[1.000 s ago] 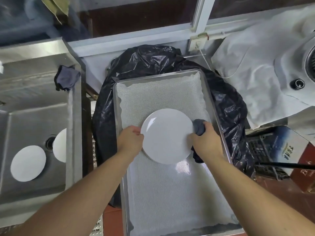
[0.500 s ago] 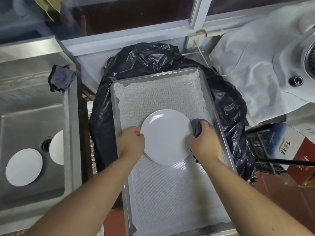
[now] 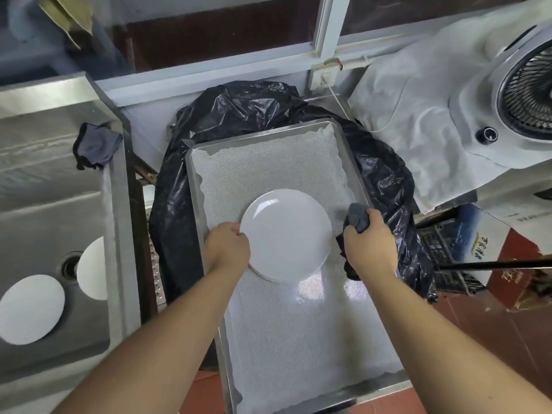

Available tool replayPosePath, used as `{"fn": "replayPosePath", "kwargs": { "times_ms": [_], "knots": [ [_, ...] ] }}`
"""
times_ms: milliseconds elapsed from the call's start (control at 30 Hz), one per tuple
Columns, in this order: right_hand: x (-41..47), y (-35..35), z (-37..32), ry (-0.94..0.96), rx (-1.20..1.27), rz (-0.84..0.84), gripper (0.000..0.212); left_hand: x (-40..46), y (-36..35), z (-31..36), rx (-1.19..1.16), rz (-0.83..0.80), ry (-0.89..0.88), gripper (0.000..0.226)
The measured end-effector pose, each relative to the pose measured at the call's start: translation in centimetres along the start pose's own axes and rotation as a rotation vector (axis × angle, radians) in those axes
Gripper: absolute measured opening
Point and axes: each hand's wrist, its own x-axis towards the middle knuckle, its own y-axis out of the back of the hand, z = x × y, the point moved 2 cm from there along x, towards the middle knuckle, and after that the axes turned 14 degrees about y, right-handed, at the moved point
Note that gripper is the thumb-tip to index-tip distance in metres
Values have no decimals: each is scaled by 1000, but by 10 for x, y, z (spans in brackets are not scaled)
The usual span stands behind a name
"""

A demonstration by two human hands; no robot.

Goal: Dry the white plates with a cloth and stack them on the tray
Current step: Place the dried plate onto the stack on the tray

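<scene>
Three white plates show: one (image 3: 286,234) on the tray (image 3: 355,171), two (image 3: 30,309) (image 3: 92,268) in the sink (image 3: 35,222). Two grey cloths (image 3: 358,219) (image 3: 95,146), one fan (image 3: 528,94).

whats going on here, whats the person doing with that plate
A person is drying dishes. Their left hand grips the rim of a white plate on top of a small stack on the lined metal tray. Their right hand grips a bunched grey cloth just off the plate's right edge, apart from it. Two more white plates lie in the steel sink to the left, not yet done.
</scene>
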Motion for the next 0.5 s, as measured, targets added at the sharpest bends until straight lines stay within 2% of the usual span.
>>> {"fn": "replayPosePath", "kwargs": {
  "times_ms": [200,300,400,467,500],
  "knots": [
    [-16,17,4,12,-22,13,38,-3,12,2,-10,-57,-4,29],
    [-28,31,-1,8,-20,2,41,-15,26,-2,5,-76,-35,17],
    [-43,46,-11,21,-21,-9,44,-28,40,-11,20,-101,-99,29],
    [-53,53,-19,45,-26,-6,47,-40,51,-20,51,-129,-135,11],
    [-58,57,-23,63,-28,-7,48,-46,56,-24,69,-134,-153,18]
  ]
}}
